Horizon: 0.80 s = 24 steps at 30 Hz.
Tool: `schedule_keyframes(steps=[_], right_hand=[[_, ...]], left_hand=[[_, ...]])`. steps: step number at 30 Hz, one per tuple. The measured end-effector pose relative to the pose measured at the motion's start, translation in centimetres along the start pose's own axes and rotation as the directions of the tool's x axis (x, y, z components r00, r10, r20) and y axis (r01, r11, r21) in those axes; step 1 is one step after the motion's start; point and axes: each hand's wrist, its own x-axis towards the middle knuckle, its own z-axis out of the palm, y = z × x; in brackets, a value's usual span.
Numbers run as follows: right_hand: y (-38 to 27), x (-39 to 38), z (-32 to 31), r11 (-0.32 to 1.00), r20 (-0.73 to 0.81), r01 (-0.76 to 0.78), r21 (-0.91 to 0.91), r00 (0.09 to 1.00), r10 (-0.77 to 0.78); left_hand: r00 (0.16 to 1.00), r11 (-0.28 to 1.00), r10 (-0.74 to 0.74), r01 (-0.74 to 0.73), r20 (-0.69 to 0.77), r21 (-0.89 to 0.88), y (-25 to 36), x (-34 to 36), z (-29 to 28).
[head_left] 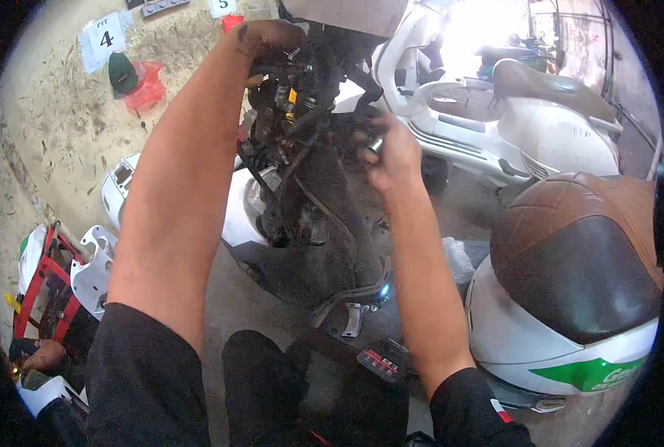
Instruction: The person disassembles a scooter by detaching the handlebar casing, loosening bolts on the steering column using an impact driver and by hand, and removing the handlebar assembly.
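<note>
A partly stripped scooter stands before me, its dark frame and wiring (pixel 302 112) bare and its black inner panel (pixel 324 216) showing below. My left hand (pixel 271 37) reaches high to the frame's upper left side; its fingers are mostly lost in shadow among the parts. Over on the frame's right, my right hand (pixel 393 155) has its fingers curled beside the dark parts. A small shiny spot shows at those fingers, but what they hold is too blurred to name. A yellow part (pixel 292 97) sits between the hands, within the frame.
To the right are a white scooter (pixel 488 141) and another with a brown and black seat (pixel 570 261). A curved metal piece (pixel 353 320) and a black and red box (pixel 380 363) lie below. White body panels (pixel 97 264) and a red rack (pixel 37 298) stand left, near a person's hand (pixel 45 356).
</note>
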Motion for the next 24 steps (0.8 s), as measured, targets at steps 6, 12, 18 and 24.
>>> schedule_keyframes(steps=[6,12,18,24], right_hand=[[0.7,0.1,4.5,0.959,0.034,0.126,-0.252,0.992,-0.121],[0.9,2.4,3.2,0.661,0.075,0.421,-0.621,0.871,-0.485],[-0.7,1.9,1.8,0.31,0.375,0.61,-0.729,0.734,-0.566],[-4.0,-2.4,-2.0,0.575,0.264,0.243,-0.781,0.963,-0.049]], left_hand=[[0.983,0.987,-0.124,0.108,0.135,0.12,-2.6,5.2,-6.2],[1.0,0.999,0.005,-0.003,0.021,-0.052,-1.8,2.9,-1.9],[0.991,0.976,0.077,-0.097,-0.109,-0.193,-2.1,1.3,-1.7],[0.844,0.801,0.175,-0.421,-0.506,-0.426,-5.2,0.4,-5.8]])
